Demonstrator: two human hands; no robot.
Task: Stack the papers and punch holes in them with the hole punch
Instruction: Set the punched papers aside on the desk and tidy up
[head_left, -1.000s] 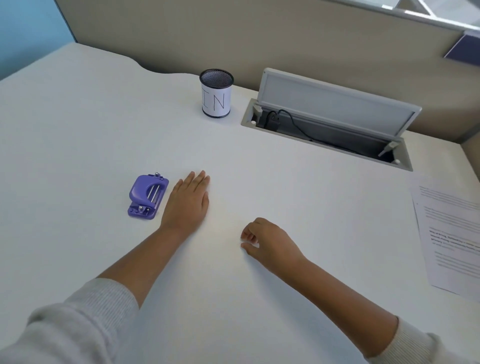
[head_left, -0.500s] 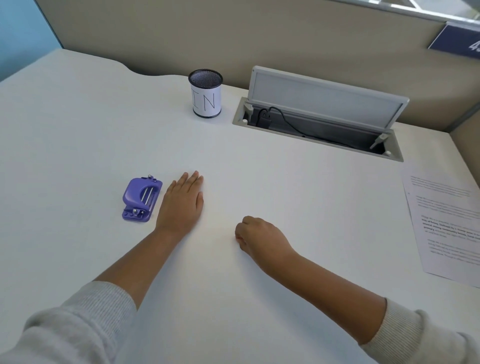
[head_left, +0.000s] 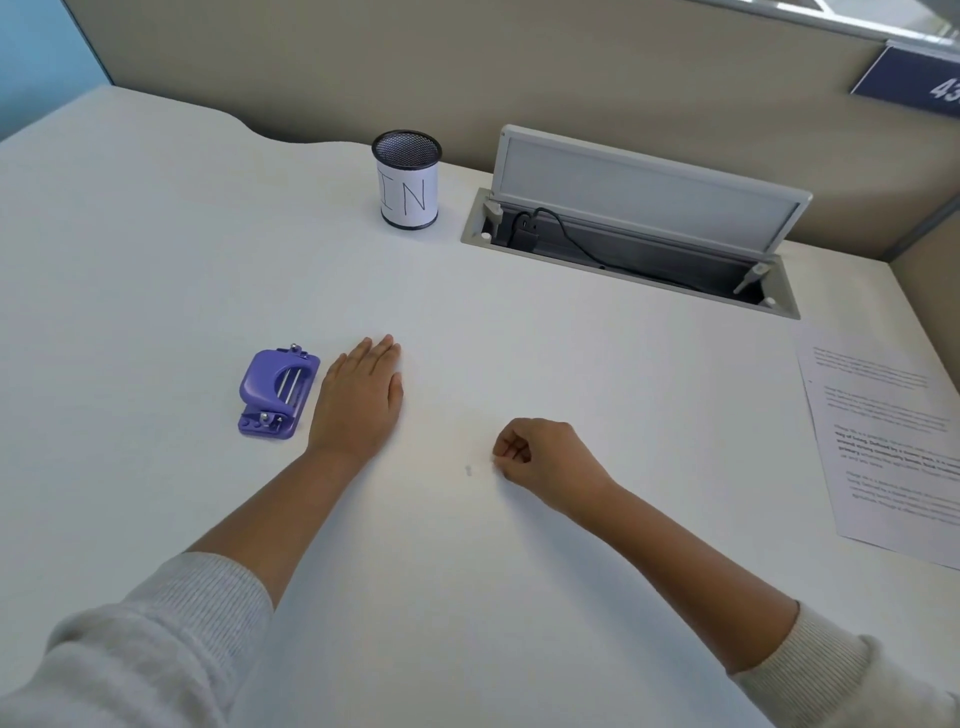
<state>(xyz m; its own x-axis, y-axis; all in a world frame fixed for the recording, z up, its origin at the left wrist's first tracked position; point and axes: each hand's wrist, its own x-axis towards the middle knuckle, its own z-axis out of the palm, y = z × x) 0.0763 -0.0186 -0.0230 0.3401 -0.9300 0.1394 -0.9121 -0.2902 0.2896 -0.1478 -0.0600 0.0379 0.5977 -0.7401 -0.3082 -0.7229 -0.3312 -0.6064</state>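
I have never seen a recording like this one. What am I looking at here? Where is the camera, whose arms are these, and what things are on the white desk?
There is no machine here. A person wears a camera on the head, so you look forward and down at their own two arms. There is only this one view.

The left hand lies flat on the white desk, fingers straight, just beside a purple hole punch. It does not hold the punch. The right hand rests on the desk with curled fingers; I see nothing in it.

At the right edge lies printed paper, away from both hands. At the back stand a mesh cup marked "IN" and an open cable box set into the desk, with a black cable inside.

So neither the paper nor the punch has been picked up yet.
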